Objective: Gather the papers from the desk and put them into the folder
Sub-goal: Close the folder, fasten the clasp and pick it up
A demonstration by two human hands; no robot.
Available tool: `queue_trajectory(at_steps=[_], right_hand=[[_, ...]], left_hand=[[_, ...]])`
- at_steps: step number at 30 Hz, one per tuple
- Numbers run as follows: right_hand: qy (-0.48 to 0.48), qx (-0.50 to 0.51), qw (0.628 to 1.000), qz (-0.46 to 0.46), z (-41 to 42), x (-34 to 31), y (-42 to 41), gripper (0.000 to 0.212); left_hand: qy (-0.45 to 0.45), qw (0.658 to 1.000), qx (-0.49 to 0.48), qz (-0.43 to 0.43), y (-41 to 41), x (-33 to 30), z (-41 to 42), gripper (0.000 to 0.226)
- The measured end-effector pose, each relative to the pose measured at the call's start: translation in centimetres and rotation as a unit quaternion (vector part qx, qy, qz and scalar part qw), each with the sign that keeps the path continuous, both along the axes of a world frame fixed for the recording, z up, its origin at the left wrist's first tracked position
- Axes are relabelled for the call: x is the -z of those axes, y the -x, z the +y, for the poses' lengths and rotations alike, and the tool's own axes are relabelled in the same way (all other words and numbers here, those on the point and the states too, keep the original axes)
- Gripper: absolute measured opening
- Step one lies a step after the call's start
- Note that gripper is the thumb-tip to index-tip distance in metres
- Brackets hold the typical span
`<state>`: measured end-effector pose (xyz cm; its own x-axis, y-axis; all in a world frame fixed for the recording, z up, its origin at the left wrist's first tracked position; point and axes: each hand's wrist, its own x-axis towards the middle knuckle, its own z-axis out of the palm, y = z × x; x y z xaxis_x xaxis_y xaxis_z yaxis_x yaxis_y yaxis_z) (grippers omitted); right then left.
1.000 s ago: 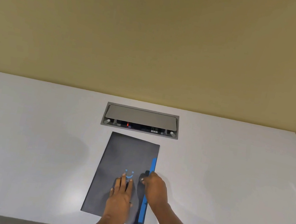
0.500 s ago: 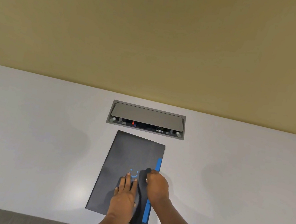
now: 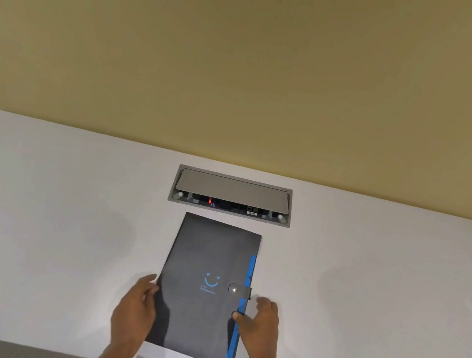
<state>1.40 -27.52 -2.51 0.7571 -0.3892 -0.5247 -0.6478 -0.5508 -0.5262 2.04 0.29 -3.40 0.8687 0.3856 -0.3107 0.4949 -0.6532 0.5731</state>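
Note:
The dark grey folder lies closed and flat on the white desk, its strap snapped down over the metal button. Blue index tabs stick out along its right edge, and a blue smiley is printed on the cover. My left hand rests against the folder's left edge with its fingers loosely apart. On the other side is my right hand, thumb on the blue tabs and fingers spread just past the edge. No loose paper shows on the desk.
A grey cable hatch with sockets is set into the desk just behind the folder. A yellow wall rises behind the desk. The desk's front edge runs just under my wrists.
Both hands have left the snap strap in the middle of the cover and moved apart to the folder's left and right edges. The strap now lies fastened.

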Motion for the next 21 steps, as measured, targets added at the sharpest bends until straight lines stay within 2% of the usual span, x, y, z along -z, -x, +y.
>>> queue_trajectory(at_steps=[2,7,11,16,21], right_hand=[[-0.03,0.026,0.999,0.021,0.4,0.2,0.7,0.059],[-0.08,0.025,0.996,0.041,2.5,0.1,1.6,0.04],[-0.129,0.022,0.991,0.035,4.8,0.1,1.9,0.038],[-0.163,-0.042,0.985,0.03,9.7,-0.5,0.7,0.03],[-0.236,-0.055,0.969,0.038,15.9,-1.6,-1.8,0.05]], left_hand=[[0.017,0.999,-0.021,0.02,0.7,0.6,1.4,0.03],[0.087,0.996,-0.026,0.005,2.2,1.7,2.7,0.031],[0.078,0.996,-0.046,-0.006,2.6,1.8,4.4,0.027],[0.077,0.991,-0.114,-0.009,2.9,1.3,8.9,0.025],[0.116,0.961,-0.249,-0.021,2.9,0.4,14.7,0.025]])
